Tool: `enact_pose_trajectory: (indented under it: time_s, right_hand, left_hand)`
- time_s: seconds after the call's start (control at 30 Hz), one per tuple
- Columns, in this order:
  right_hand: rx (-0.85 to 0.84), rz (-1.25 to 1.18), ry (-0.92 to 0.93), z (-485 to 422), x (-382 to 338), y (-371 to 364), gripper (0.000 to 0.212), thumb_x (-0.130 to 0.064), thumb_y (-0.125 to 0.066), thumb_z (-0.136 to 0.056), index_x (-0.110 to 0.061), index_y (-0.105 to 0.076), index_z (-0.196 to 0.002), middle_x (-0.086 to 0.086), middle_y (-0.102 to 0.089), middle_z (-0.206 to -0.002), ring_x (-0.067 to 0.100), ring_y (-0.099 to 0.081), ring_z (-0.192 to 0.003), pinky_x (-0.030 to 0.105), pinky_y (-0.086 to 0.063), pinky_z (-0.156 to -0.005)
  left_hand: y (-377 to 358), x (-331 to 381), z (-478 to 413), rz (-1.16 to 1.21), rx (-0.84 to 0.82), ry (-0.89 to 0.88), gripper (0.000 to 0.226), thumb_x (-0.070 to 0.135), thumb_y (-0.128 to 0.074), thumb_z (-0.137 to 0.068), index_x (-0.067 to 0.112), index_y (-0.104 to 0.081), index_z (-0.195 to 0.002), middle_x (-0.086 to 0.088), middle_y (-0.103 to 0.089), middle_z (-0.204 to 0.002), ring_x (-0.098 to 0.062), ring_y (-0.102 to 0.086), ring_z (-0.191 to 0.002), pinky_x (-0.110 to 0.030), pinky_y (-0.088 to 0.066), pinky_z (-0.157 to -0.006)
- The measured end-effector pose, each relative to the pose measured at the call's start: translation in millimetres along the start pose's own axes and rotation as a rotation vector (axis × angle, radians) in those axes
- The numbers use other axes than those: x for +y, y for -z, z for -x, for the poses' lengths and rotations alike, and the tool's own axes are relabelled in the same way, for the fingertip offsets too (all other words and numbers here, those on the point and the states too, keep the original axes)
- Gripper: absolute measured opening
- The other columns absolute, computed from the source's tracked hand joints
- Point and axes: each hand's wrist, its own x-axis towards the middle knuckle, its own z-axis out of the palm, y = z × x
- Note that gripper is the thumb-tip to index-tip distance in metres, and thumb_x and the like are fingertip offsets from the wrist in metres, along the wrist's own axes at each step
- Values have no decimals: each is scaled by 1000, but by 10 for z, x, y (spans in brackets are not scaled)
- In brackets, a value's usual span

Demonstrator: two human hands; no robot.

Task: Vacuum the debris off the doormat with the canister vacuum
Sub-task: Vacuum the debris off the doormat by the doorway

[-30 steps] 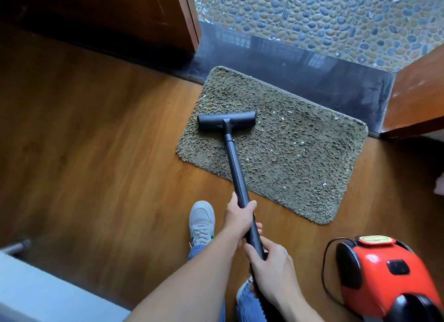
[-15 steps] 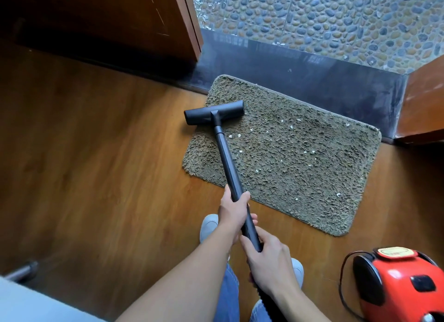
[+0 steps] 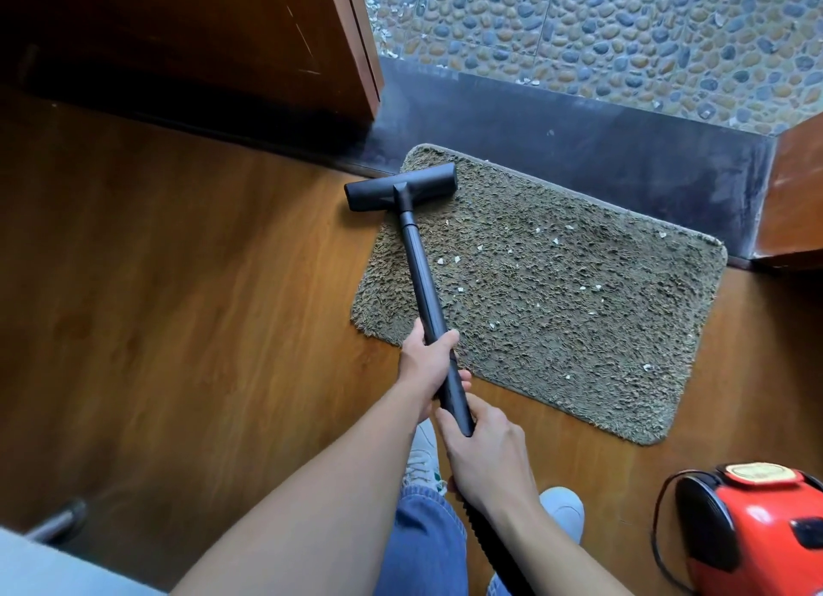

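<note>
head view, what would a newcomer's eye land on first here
The black T-shaped vacuum nozzle sits at the far left corner of the shaggy olive-brown doormat, half over the brown wooden floor; the left hand and right hand grip its black wand. White flecks of debris dot the mat's middle and right, and a bright red canister vacuum stands at bottom right.

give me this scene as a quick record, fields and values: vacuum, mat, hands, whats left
nozzle: far left corner of the mat, half on it, half over the floor
wand: slants from the nozzle back to the hands
left hand: grips the wand, ahead of the right
right hand: grips the wand's near end, by the hose
debris: white flecks across the mat's middle and right
canister: red, on the floor, near right of the mat
status: unfinished
</note>
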Motion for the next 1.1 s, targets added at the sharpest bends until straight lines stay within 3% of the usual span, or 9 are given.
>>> enact_pose_trajectory:
  time_s: [0.13, 0.27, 0.4, 0.6, 0.73, 0.9, 1.1]
  right_hand:
    - [2, -3, -12, 126, 107, 4, 50, -71, -36, -72, -31, -60, -90, 0, -64, -67, 32, -68, -69, 42, -58, -68]
    - [-10, 0, 3, 331, 368, 23, 22, -52, -54, -91, -32, -63, -90, -1, -63, -66, 28, -65, -71, 43, -56, -71]
    - [-18, -21, -10, 571, 668, 44, 11, -47, -57, -93, -44, -65, -99, -4, -62, -62, 26, -65, -66, 40, -57, -66]
    - [-24, -74, -18, 687, 876, 61, 16, -49, -56, -93, -53, -62, -107, -6, -69, -69, 23, -68, -58, 40, -59, -64]
    - [-14, -93, -7, 576, 720, 49, 12, -48, -56, -93, -44, -64, -101, -2, -66, -65, 27, -67, -59, 43, -60, -61]
    - [17, -85, 17, 307, 405, 55, 21, -52, -56, -93, -32, -62, -90, -1, -61, -60, 26, -64, -64, 43, -56, -67]
    - [19, -124, -30, 15, 17, 98, 44, -71, -42, -75, -33, -60, -91, 5, -67, -66, 32, -70, -64, 45, -61, -65]
  left_hand:
    - [-36, -134, 110, -11, -1, 5, 40, 17, -59, -100, 20, -48, -138, -12, -59, -82, -20, -59, -45, -31, -54, -48]
    - [-126, -410, 292, -14, 4, 33, 44, 17, -61, -98, 22, -44, -138, -13, -61, -83, -22, -60, -46, -31, -54, -47]
    - [-231, -734, 484, -13, -8, 37, 25, 17, -60, -98, 16, -52, -122, -11, -57, -78, -24, -58, -46, -31, -53, -47]
    - [-324, -958, 563, -40, -7, 44, 45, 21, -61, -97, 19, -45, -140, -11, -59, -81, -24, -60, -46, -31, -53, -48]
    - [-284, -803, 455, -54, 8, 12, 41, 21, -61, -98, 18, -48, -138, -10, -59, -79, -22, -61, -46, -30, -53, -47]
    - [-221, -439, 186, -64, 7, -18, 60, 22, -63, -97, 20, -37, -151, -10, -62, -89, -21, -62, -46, -29, -53, -47]
    - [-197, -28, -65, -80, -19, -46, 44, 23, -62, -99, 14, -46, -138, -11, -58, -84, -20, -60, -44, -30, -53, -47]
